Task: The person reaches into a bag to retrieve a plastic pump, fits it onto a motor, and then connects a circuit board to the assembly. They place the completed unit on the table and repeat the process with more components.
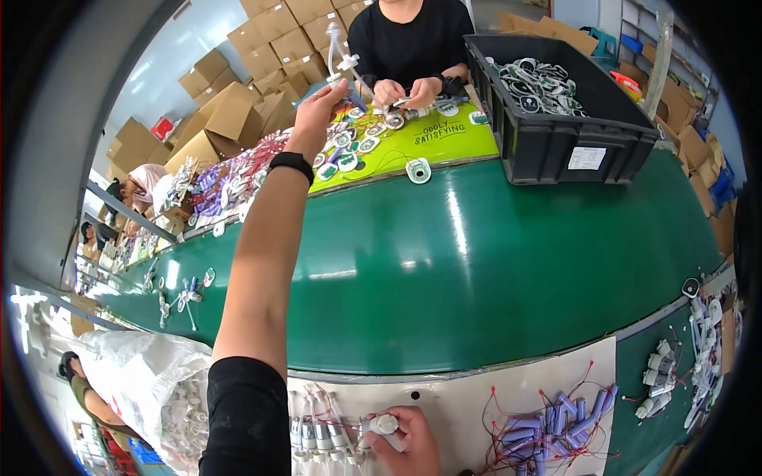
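My left arm reaches far across the green bench, and my left hand [319, 115] is closed at the fingertips on a white plastic assembly [343, 62] with a clear upper part and thin stems. Low in the view, my right hand [409, 446] grips a white cylindrical part [386, 424] with a round cap. To its left lies a row of silver-and-white cylindrical parts [321, 432] with red wires. Purple cylindrical cells [556, 424] with red leads lie in a heap to the right, on the same pale board [468, 393].
Across the bench, a person [413, 44] handles small parts over a yellow-green mat [464, 143] strewn with round circuit boards. A black crate [567, 147] of wired boards stands at the far right. A plastic bag [151, 373] sits near left; white assemblies [189, 295] lie beyond it.
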The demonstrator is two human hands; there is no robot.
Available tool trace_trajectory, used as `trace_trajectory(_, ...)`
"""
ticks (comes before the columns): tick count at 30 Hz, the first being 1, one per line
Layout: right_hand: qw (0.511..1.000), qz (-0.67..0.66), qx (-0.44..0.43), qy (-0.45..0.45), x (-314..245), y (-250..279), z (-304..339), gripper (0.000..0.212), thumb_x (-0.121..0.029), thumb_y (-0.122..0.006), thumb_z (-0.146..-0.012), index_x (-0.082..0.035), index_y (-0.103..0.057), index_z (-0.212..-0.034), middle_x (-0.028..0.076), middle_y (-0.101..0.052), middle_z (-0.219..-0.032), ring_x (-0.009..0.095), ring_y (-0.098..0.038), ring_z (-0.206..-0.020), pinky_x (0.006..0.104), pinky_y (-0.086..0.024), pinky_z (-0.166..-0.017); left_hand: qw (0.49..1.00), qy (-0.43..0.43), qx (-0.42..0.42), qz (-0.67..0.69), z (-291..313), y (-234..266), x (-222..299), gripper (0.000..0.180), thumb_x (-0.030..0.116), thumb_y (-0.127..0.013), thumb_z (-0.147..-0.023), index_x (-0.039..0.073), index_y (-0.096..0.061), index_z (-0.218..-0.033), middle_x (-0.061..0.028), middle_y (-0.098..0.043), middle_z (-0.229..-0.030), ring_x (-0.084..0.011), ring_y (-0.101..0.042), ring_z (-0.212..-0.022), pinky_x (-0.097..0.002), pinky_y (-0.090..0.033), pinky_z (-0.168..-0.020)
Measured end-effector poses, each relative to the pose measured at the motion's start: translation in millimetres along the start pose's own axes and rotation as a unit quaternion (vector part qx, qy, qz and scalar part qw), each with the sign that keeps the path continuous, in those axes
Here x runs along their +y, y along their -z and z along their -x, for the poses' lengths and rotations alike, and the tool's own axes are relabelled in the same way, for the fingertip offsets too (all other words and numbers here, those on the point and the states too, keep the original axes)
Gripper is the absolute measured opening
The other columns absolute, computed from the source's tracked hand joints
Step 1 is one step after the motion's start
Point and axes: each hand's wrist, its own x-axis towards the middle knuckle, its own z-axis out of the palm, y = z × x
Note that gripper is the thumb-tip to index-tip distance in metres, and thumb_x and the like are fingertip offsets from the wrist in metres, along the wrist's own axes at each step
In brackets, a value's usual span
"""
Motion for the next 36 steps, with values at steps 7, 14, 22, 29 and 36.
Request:
trace_trajectory(7, 1.0, 0.005, -0.015, 0.018, 6, 5, 0, 0.041, 0.005, -0.069, -0.084, -0.002, -0.05, -0.12, 0.008, -0.06, -0.108, 0.017, -0.061, -0.102, 0.0313, -0.049, -0.088, 0.996, 0.036, -0.039, 0.072, 27, -14, 30, 0.023, 0.028, -0.063, -0.098, 0.008, -0.061, -0.109, -0.003, -0.069, -0.109, -0.0144, -0.066, -0.099, -0.0279, -0.047, -0.087)
trace_trajectory(14, 0.999, 0.02, -0.027, 0.036, 18, 10, -3, 0.043, 0.005, -0.069, -0.084, -0.002, -0.049, -0.122, 0.009, -0.059, -0.109, 0.018, -0.061, -0.102, 0.0311, -0.05, -0.088, 0.999, -0.018, -0.035, 0.003, 27, -4, 32, 0.016, 0.017, -0.062, -0.097, 0.007, -0.059, -0.109, -0.0035, -0.068, -0.108, -0.0136, -0.066, -0.097, -0.0288, -0.052, -0.09)
trace_trajectory(22, 0.99, 0.04, -0.056, 0.126, 20, 15, -14, 0.039, -0.004, -0.075, -0.086, 0.0, -0.049, -0.115, 0.01, -0.059, -0.112, 0.017, -0.063, -0.103, 0.0314, -0.053, -0.093, 0.999, 0.024, -0.009, 0.026, 57, -17, 34, 0.013, 0.005, -0.054, -0.089, 0.0, -0.054, -0.101, -0.0104, -0.06, -0.094, -0.0232, -0.064, -0.093, -0.0376, -0.057, -0.08)
trace_trajectory(29, 0.985, 0.067, -0.079, 0.136, 16, 13, -13, 0.039, 0.003, -0.069, -0.088, 0.0, -0.045, -0.118, 0.014, -0.063, -0.115, 0.018, -0.062, -0.11, 0.0323, -0.051, -0.097, 0.986, 0.139, -0.078, -0.051, 93, -5, 14, 0.019, 0.003, -0.055, -0.082, 0.001, -0.055, -0.1, -0.0079, -0.053, -0.087, -0.0194, -0.055, -0.077, -0.0356, -0.053, -0.069)
trace_trajectory(36, 0.987, 0.065, -0.078, 0.126, 16, 13, -11, 0.038, 0.002, -0.07, -0.088, 0.0, -0.046, -0.118, 0.012, -0.063, -0.114, 0.017, -0.063, -0.108, 0.0313, -0.052, -0.096, 0.833, -0.052, -0.213, -0.508, 109, -15, -23, 0.027, 0.023, -0.069, -0.077, 0.003, -0.061, -0.094, -0.0071, -0.061, -0.082, -0.0178, -0.06, -0.075, -0.0329, -0.048, -0.067)
